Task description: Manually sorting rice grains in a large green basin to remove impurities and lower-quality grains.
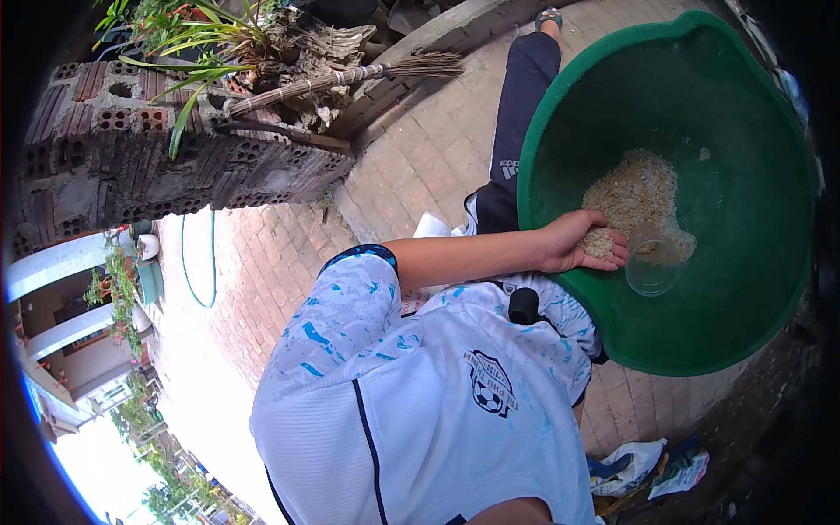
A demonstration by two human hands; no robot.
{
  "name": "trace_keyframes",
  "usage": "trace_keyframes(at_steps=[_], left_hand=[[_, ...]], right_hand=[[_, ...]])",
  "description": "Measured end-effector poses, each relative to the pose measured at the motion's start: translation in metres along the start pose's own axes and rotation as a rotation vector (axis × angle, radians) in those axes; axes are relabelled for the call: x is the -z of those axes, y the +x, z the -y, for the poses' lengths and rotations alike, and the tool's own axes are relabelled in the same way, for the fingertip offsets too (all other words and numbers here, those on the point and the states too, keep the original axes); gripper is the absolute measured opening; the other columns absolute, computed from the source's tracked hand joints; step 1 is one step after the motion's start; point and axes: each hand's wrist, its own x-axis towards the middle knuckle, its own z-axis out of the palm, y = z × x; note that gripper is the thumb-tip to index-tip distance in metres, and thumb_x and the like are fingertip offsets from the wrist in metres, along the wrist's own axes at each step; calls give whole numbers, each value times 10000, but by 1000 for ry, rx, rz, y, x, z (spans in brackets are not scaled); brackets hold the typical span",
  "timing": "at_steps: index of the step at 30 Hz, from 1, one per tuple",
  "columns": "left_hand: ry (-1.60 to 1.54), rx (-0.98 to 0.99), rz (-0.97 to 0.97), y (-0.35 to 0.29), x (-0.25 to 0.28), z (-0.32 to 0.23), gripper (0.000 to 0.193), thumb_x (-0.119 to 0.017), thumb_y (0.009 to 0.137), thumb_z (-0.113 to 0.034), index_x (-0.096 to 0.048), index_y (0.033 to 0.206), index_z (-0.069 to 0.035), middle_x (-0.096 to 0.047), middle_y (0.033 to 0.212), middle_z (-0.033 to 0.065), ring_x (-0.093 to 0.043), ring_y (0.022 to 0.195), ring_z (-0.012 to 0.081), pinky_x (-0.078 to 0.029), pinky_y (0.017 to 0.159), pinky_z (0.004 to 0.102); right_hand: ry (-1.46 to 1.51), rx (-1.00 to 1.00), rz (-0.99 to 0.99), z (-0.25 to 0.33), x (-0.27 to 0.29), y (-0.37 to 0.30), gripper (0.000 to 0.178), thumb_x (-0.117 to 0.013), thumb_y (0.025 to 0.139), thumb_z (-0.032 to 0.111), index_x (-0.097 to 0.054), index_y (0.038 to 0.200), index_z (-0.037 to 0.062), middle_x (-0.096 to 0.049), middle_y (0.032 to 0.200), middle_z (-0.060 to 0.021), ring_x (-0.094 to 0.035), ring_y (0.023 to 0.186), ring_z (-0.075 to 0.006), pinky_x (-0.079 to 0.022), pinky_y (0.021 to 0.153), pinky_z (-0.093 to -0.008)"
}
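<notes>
My left hand (584,242) is palm up over the near rim of a big green plastic tub (744,306). In its cupped palm and fingers lies a small handful of pale grains (598,244) that look like rice. Just right of my fingertips, a clear plastic cup (653,269) rests in the tub, at the edge of a loose heap of the same grain (637,188). Whether my fingertips touch the cup I cannot tell. A few stray grains lie apart on the tub floor. My right hand is out of sight.
My outstretched leg (522,96) runs along the tub's left side. A straw broom (350,77) lies across a low stack of hollow bricks (114,157) with plants at upper left. Crumpled bags (643,464) are on the brick paving below the tub.
</notes>
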Motion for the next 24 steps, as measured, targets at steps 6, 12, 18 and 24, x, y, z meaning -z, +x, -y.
trace_keyframes(at_steps=[6, 12, 18, 24], left_hand=[[-21, 43, 9, -4, -2, -3, 471, -319, 1019, -233, -465, 1253, 148, -609, 1142, 274, -639, 1079, 369, -579, 921, 406], [-31, 87, 8, -2, -3, -4, 476, -316, 1024, -239, -471, 1251, 150, -605, 1156, 278, -641, 1081, 353, -570, 940, 400], [-12, 64, -6, -6, -3, -6, 477, -315, 1031, -237, -465, 1265, 150, -597, 1182, 281, -639, 1088, 339, -554, 967, 400], [-70, 81, 17, -5, -4, -4, 482, -310, 1034, -244, -464, 1264, 151, -591, 1192, 281, -637, 1092, 332, -547, 980, 404]], right_hand=[[119, -51, 5, -18, -19, -10, 357, -697, 832, 148, -654, 1166, 28, -703, 1091, -92, -667, 988, -183, -524, 823, -331], [237, -64, -14, -25, -34, -9, 363, -698, 829, 143, -652, 1169, 26, -702, 1095, -93, -665, 993, -184, -522, 829, -331], [335, -58, -35, -27, -54, -11, 368, -698, 825, 138, -650, 1172, 23, -701, 1100, -93, -664, 999, -184, -520, 835, -330], [402, -39, -31, -23, -66, -4, 374, -699, 822, 133, -648, 1175, 21, -700, 1105, -94, -662, 1005, -185, -517, 841, -330]])
